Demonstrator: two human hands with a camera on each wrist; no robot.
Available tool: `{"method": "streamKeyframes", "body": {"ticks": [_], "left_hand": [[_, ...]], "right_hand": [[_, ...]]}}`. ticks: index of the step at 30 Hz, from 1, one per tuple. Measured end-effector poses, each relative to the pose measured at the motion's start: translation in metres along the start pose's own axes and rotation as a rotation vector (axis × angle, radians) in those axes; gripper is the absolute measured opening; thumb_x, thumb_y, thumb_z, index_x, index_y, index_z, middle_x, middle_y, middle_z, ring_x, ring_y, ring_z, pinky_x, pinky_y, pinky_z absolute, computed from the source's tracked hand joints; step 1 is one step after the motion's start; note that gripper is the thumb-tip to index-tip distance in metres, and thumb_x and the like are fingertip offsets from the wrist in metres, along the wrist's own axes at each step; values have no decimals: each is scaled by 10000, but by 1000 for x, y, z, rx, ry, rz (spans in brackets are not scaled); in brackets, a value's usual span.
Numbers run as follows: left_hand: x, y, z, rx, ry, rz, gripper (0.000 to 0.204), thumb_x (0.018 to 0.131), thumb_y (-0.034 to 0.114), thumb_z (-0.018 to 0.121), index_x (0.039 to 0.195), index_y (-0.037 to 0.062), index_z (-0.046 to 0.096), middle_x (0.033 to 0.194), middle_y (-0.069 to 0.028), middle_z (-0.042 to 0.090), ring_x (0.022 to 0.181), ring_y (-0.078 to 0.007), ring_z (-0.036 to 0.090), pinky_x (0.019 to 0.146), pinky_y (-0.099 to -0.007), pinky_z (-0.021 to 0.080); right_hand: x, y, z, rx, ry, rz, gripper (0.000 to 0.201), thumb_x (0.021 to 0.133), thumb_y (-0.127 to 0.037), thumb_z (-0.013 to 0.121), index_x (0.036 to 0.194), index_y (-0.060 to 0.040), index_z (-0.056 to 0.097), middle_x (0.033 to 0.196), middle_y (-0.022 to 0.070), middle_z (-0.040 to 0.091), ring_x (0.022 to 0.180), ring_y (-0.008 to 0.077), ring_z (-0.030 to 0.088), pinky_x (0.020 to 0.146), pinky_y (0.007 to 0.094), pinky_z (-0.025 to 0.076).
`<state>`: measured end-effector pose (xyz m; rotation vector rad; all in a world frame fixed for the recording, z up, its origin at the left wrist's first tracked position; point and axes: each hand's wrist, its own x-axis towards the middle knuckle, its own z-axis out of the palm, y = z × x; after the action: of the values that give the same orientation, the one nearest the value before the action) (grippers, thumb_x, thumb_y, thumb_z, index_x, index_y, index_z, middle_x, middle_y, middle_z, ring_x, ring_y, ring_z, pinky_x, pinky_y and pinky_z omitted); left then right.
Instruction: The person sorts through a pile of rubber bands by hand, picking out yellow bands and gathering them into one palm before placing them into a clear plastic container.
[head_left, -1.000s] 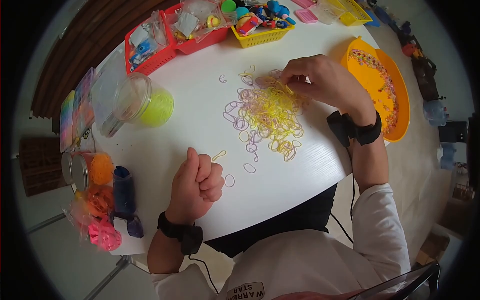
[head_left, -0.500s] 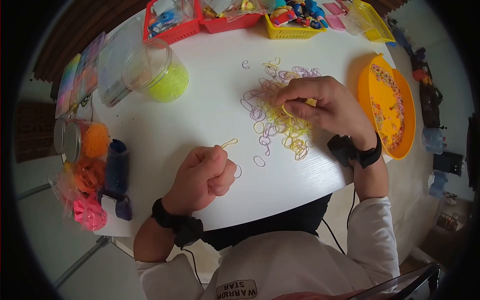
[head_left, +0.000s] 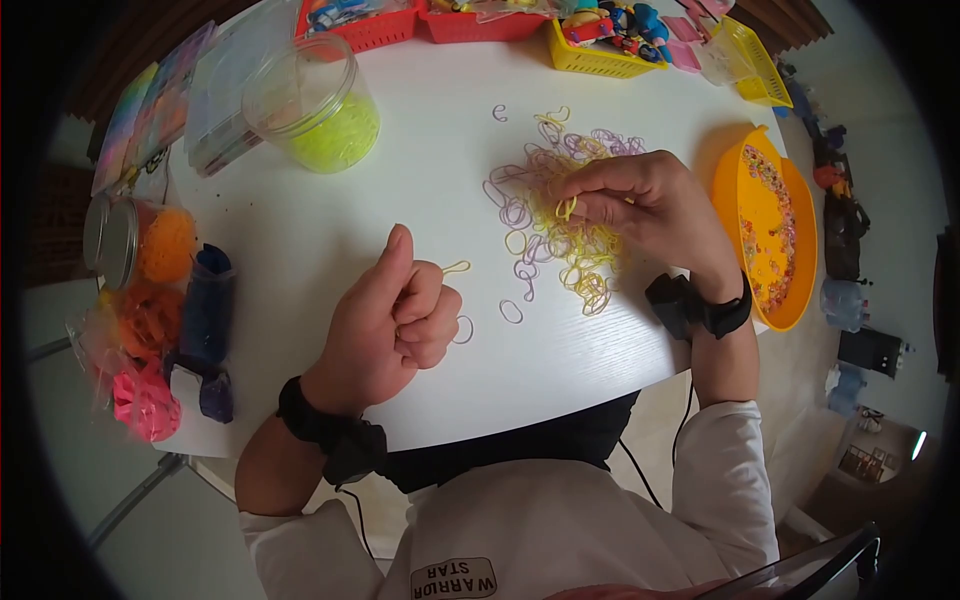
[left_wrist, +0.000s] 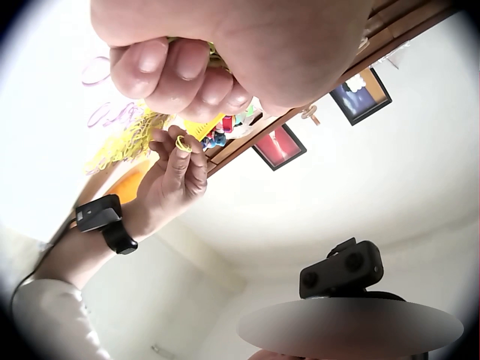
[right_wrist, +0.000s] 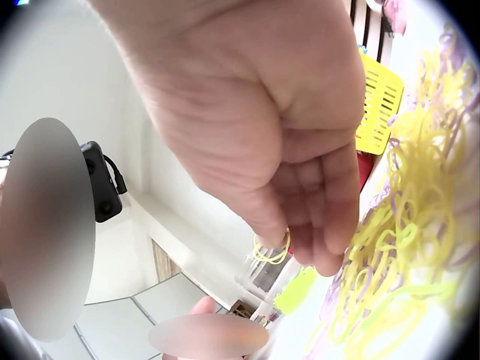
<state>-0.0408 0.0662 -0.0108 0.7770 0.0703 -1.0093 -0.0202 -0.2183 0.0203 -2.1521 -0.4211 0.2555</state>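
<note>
Curled into a fist, my left hand [head_left: 385, 320] has its thumb pointing up; yellow bands [left_wrist: 214, 54] peek out between its fingers and palm in the left wrist view. Thumb and fingertips of my right hand [head_left: 655, 215] pinch a small yellow rubber band [head_left: 566, 208], which also shows in the left wrist view [left_wrist: 182, 143] and the right wrist view [right_wrist: 271, 251]. That hand is over the pile of yellow and purple bands [head_left: 590, 245], hiding part of it. A loose yellow band [head_left: 457, 267] and a purple one [head_left: 511, 312] lie between the hands.
At the right stands a yellow-orange tray [head_left: 811, 250] of small beads. A clear jar of lime bands [head_left: 340, 130] is back left. Bags and jars line the left edge; a yellow basket [head_left: 605, 64] and red baskets [head_left: 480, 27] line the back.
The head view has shifted. My right fingertips have drawn back from the pile's far side with a yellow band pinched. My left thumb, folded over half a second ago, is up again.
</note>
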Motion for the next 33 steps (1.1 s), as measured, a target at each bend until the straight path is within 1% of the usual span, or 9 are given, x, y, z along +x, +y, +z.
{"method": "streamKeyframes", "body": {"ticks": [3, 6, 12, 15, 21, 24, 27, 30, 33], "left_hand": [[0, -1, -3, -13, 1, 6, 584, 1032, 549, 249, 609, 147, 278, 549, 22, 284, 492, -95, 184, 439, -250, 182], [0, 1, -1, -9, -4, 13, 583, 1031, 549, 250, 613, 144, 284, 551, 20, 286, 492, -95, 188, 441, -248, 187], [1, 1, -1, -43, 18, -9, 565, 1038, 528, 253, 624, 145, 293, 556, 14, 303, 488, -92, 197, 443, -245, 195], [1, 1, 0, -47, 39, -23, 552, 1042, 510, 268, 626, 147, 294, 556, 8, 329, 481, -89, 211, 442, -241, 204], [-1, 0, 2, -3, 22, -6, 532, 1047, 476, 295, 627, 151, 297, 562, -5, 381, 477, -84, 248, 442, -231, 227], [0, 0, 1, -9, 22, 0, 513, 1048, 471, 296, 653, 144, 320, 582, -9, 404, 478, -77, 254, 439, -230, 231], [2, -2, 1, -132, -39, -97, 502, 1038, 497, 302, 719, 128, 418, 632, -15, 444, 472, -72, 286, 436, -224, 253], [0, 1, 12, -168, -43, -270, 543, 1033, 525, 236, 831, 102, 510, 673, -40, 467, 456, -82, 348, 427, -210, 305], [2, -12, 7, -128, -163, -296, 569, 1025, 539, 241, 942, 73, 557, 727, -79, 533, 459, -88, 395, 425, -211, 342]], "right_hand": [[2, 4, -1, -175, 44, -119, 160, 858, -59, 671, 1014, -33, 699, 885, 92, 705, 794, 221, 675, 723, 304, 526], [3, -3, -1, -185, 50, -198, 157, 843, -21, 665, 995, -17, 702, 1002, 114, 684, 870, 262, 660, 776, 318, 515], [2, -8, 0, -152, 37, -159, 146, 838, -41, 672, 980, -19, 698, 947, 92, 653, 869, 241, 638, 776, 306, 502], [3, -5, -1, -170, 97, -191, 165, 846, -21, 645, 1001, -36, 698, 914, 81, 663, 787, 233, 630, 709, 322, 506], [1, -8, 1, -114, 153, 23, 147, 864, -60, 641, 998, -52, 701, 861, 90, 683, 720, 215, 640, 669, 290, 507], [0, -5, 3, -88, 168, -27, 141, 858, -56, 648, 990, -41, 696, 869, 92, 687, 722, 208, 648, 663, 284, 510], [-5, -20, 4, -107, 103, -69, 138, 838, -53, 667, 973, -43, 695, 865, 84, 684, 720, 216, 649, 668, 300, 515], [-12, -32, 14, -230, 44, -369, 142, 816, -58, 690, 956, -34, 692, 841, 88, 668, 715, 233, 648, 633, 327, 521], [-16, -52, 28, -156, -28, -444, 187, 770, -43, 698, 954, -14, 685, 810, 95, 641, 702, 248, 644, 580, 348, 517]]}}
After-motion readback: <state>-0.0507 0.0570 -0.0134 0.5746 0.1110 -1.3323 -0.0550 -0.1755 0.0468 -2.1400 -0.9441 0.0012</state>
